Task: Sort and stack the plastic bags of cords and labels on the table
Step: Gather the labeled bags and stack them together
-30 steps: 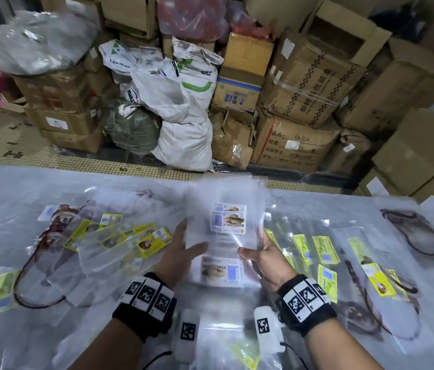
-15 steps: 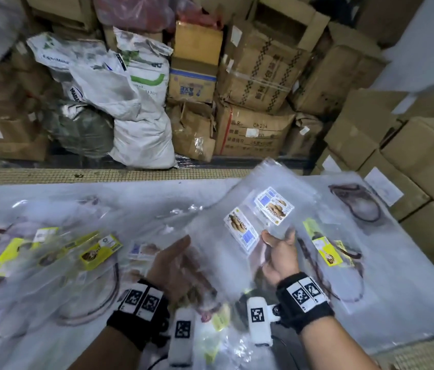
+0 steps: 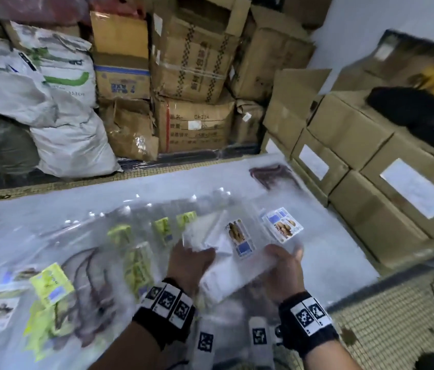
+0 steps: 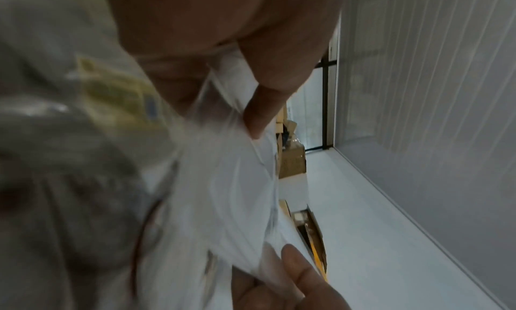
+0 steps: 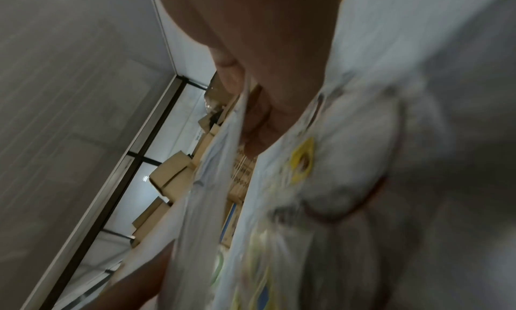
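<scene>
Both hands hold a flat stack of clear plastic bags with white labels [image 3: 237, 249], tilted low over the right part of the table [image 3: 338, 252]. My left hand [image 3: 197, 256] grips the stack's left edge. In the left wrist view its thumb and fingers [image 4: 262, 107] pinch the white bags [image 4: 237, 178]. At the stack's right edge, my right hand [image 3: 289, 256] curls round it, and the right wrist view shows the bag edges [image 5: 212, 204] under its fingers. Bags with yellow labels and dark cords [image 3: 87, 279] lie spread over the left of the table.
One bag with a reddish cord [image 3: 272, 173] lies at the table's far right corner. Stacked cardboard boxes [image 3: 370, 161] stand close along the right edge. Behind the table are white sacks [image 3: 58, 108] and more boxes [image 3: 192, 76].
The view has swung right. The white-labelled stack moved right and down towards the table. My left hand, off the stack half a second ago, grips its left edge again.
</scene>
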{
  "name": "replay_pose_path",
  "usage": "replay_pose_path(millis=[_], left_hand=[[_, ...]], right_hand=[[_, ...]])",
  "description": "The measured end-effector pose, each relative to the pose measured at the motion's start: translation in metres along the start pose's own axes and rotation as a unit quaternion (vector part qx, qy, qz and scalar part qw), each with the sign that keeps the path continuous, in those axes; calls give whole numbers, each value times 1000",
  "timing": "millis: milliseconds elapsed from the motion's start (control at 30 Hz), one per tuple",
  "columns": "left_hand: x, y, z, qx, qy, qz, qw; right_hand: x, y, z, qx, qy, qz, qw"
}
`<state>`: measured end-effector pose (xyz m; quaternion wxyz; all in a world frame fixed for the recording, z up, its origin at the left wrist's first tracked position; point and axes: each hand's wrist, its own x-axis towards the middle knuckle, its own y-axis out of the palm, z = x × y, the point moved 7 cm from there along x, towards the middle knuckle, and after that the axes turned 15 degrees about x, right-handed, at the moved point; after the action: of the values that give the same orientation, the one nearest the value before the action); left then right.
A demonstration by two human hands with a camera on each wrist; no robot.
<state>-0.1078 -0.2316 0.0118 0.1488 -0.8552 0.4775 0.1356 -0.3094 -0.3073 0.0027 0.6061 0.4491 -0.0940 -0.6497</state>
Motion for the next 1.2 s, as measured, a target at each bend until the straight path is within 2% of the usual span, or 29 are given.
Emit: replay_pose_path(millis=[67,133,200,233,267,300,333,367,400,433,500,600,667,733,800,933,1000,1133,1200], left_hand=[[1,39,0,14,5,1,1000],[3,76,4,37,0,1,999],[1,113,4,64,8,22,998],[3,129,7,84,13,30,996],[0,143,7,104,11,31,994],[-1,156,9,117,8,35,993],[-2,169,11,132,6,43,990],[-2,181,14,151,5,53,987],[-3,192,17,175,3,61,983],[-3,202,19,202,5,70,977],[-4,215,22,252,5,71,965],[-7,228,22,290,13,73,954],[-9,231,19,310,18,76,947],[-9,233,16,332,29,71,940],[-10,232,12,349,35,63,934],[-6,227,12,372,22,51,926],[-4,224,11,381,32,46,923],[-4,221,11,409,35,46,911],[-4,219,12,412,35,43,909]], right_hand=[[8,-33,43,-10,-35,-44,998],[32,-74,80,13,-45,-102,994],[58,-114,111,-11,-39,-151,988],[67,-139,128,-130,-40,-187,973],[74,-150,148,-299,-71,-185,933],[77,-158,160,-375,-79,-184,905],[84,-175,168,-374,-81,-187,905],[78,-182,175,-299,-53,-200,932],[70,-177,174,-128,-19,-200,971],[69,-175,178,-47,-17,-177,983],[62,-183,181,-65,-36,-173,982],[64,-193,182,-162,-31,-167,972],[68,-200,181,-170,-41,-166,971],[74,-208,181,-221,-32,-188,956],[90,-217,177,-259,-42,-172,950],[72,-184,190,-282,-86,-151,943],[74,-184,192,-301,-100,-135,939],[76,-187,196,-284,-83,-97,950],[78,-195,207,-298,-95,-102,944]])
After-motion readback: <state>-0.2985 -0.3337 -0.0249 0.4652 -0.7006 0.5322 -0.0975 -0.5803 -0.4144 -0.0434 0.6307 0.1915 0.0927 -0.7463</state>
